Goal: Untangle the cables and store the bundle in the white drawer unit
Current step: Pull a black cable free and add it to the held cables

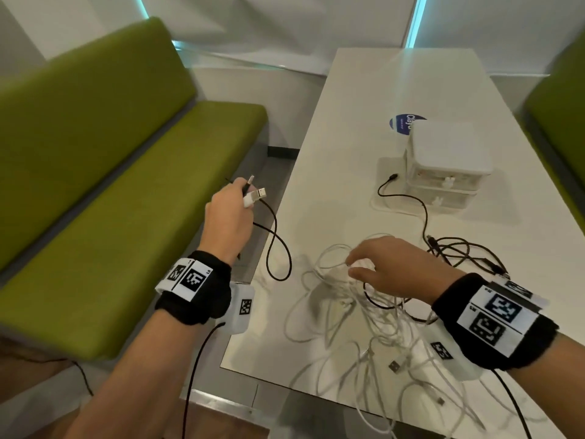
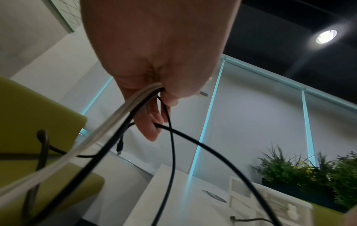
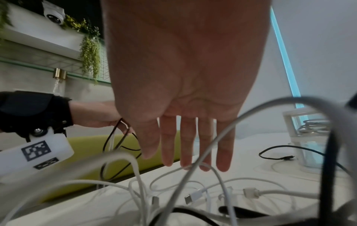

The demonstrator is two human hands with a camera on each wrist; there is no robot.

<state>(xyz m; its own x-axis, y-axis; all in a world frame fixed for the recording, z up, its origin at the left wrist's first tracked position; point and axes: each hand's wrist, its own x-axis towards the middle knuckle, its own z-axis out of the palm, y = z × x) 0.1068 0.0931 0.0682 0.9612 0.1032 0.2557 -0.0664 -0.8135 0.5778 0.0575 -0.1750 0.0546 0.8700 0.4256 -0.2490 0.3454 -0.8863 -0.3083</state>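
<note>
white cable tangle [image 1: 354, 315] sprawled over the near bench [image 1: 364, 99], right hand [image 1: 392, 264] flat, fingers spread on it. left hand [image 1: 229, 213] gripping plug ends off the edge. drawer unit [image 1: 443, 166] further back.

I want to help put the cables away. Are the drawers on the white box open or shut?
Shut. Both drawers of the white drawer unit sit flush with its front in the head view, none pulled out.

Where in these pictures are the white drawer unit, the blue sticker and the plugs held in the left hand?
white drawer unit [image 1: 446, 150]: head view, on its flat top.
blue sticker [image 1: 400, 123]: head view, on its visible part behind the unit.
plugs [image 1: 255, 194]: head view, on the white plug's body.
</note>
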